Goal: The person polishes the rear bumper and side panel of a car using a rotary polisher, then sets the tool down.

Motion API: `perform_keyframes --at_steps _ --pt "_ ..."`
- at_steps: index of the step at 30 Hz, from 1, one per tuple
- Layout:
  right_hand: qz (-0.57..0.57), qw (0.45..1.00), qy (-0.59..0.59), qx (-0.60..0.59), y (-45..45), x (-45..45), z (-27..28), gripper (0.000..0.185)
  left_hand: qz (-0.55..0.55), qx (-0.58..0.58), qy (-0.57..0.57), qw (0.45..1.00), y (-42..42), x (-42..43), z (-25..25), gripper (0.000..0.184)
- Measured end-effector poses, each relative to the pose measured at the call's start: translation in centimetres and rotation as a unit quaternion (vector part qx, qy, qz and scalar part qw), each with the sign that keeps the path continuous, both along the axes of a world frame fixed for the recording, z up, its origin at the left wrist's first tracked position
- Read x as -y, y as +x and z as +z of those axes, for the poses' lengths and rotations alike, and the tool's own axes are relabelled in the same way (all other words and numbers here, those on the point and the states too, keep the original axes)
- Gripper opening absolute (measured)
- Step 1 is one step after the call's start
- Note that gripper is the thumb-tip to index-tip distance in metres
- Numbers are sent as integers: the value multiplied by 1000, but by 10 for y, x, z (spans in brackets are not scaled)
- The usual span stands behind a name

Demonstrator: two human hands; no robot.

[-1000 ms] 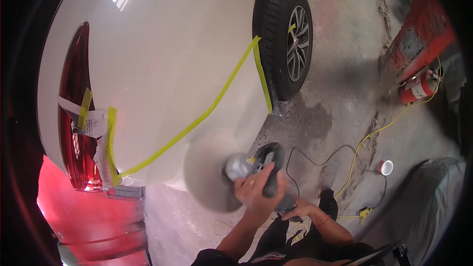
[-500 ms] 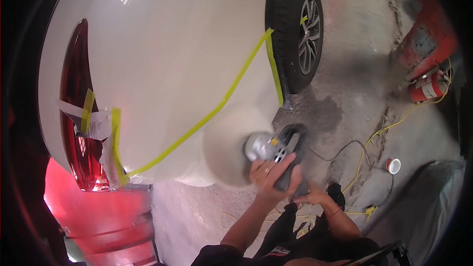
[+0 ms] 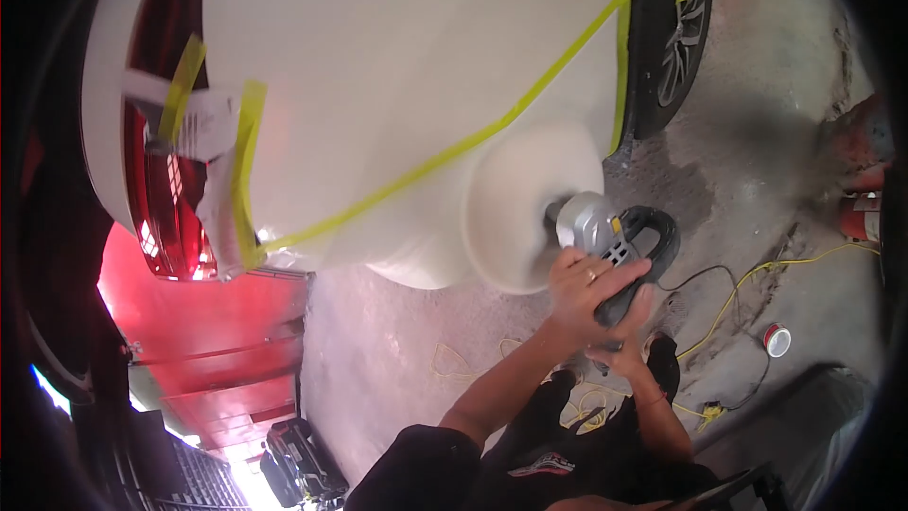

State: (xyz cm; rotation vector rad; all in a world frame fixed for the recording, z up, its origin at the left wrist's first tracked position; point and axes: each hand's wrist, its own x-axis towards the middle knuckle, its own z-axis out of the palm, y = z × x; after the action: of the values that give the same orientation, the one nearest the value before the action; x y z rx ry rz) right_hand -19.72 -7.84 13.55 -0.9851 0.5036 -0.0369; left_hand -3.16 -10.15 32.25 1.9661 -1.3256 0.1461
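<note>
My left hand (image 3: 591, 289), with a ring on one finger, wraps around the body of a power polisher (image 3: 588, 225) with a silver head and a black loop handle. Behind it on the same tool, my right hand (image 3: 621, 350) grips the rear end, its fingers partly hidden. A large pale round pad (image 3: 515, 203) on the spindle is blurred and lies against the lower side of a white car (image 3: 378, 66). Yellow-green tape (image 3: 426, 170) runs across the panel above the pad. Paper (image 3: 208, 123) is taped over part of the red taillight (image 3: 170, 189).
The car's wheel (image 3: 686, 33) stands at the upper right. A yellow cord (image 3: 747, 279) and a dark cable cross the concrete floor (image 3: 407, 331). A roll of tape (image 3: 777, 341) lies at the right. A red extinguisher (image 3: 859, 216) stands beyond it.
The view has shifted, so the car appears higher and further right. The polisher appears up and to the right, still in both hands, with its pad still at the lower panel.
</note>
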Motion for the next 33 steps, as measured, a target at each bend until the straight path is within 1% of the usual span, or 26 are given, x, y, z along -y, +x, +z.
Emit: perform_keyframes --at_steps 1,3,4,6,7,8,9,10,12,13,14,16,17,18,20,24,26,27,29,31,33 --pt "3 1000 -2 1 2 -15 1 49 -10 3 -23 1000 0 -16 -1 30" --pt "-58 998 7 19 -1 -49 -1 51 -15 -7 -32 999 -1 -55 -2 32" --pt "-59 998 2 18 -3 -63 -7 51 -23 -17 -40 999 -2 -74 -2 35" --pt "-4 999 -36 -2 -3 -91 -17 53 -26 -17 -57 998 -4 -114 -1 37" --pt "-5 999 -42 -4 -2 -100 -12 53 -24 -1 -52 998 -6 -134 1 33" --pt "-8 998 -59 24 -1 -108 -4 52 -24 13 -49 998 -7 -153 2 30" --pt "-13 996 -78 50 -1 -116 2 52 -30 19 -65 997 -7 -172 0 31" --pt "-17 995 -89 45 -3 -127 5 52 -35 14 -75 996 -8 -191 1 31" --pt "18 994 -102 28 -11 -149 6 52 -36 4 -88 995 -8 -224 4 34" --pt "52 990 -130 13 -11 -159 4 50 -44 1 -100 994 -8 -239 9 34" --pt "44 989 -140 7 -13 -167 4 50 -41 6 -92 995 -9 -251 13 32" --pt "72 980 -183 -19 -12 -178 11 51 -46 6 -92 995 -8 -268 17 31" --pt "105 974 -200 -17 -12 -180 7 54 -45 -3 -100 994 -9 -274 19 29" --pt "102 974 -202 -21 -14 -183 5 54 -42 -10 -104 994 -10 -281 20 28" --pt "117 977 -178 -22 -16 -184 4 49 -41 -5 -103 994 -13 -291 14 27" --pt "108 977 -185 -13 -24 -174 7 49 -18 -14 -103 994 -23 -289 8 26" --pt "145 958 -247 -25 -25 -162 17 57 -13 -14 -98 995 -24 -281 7 26" --pt "144 959 -243 -24 -26 -159 18 57 -10 -19 -102 995 -23 -275 7 26" --pt "117 979 -165 -24 -26 -149 18 57 -7 -19 -104 994 -20 -257 8 26" --pt "109 983 -147 -20 -26 -139 4 55 -10 -4 -127 992 -16 -228 6 28" --pt "101 986 -130 -21 -23 -126 2 54 -2 15 -106 994 -16 -207 12 29"
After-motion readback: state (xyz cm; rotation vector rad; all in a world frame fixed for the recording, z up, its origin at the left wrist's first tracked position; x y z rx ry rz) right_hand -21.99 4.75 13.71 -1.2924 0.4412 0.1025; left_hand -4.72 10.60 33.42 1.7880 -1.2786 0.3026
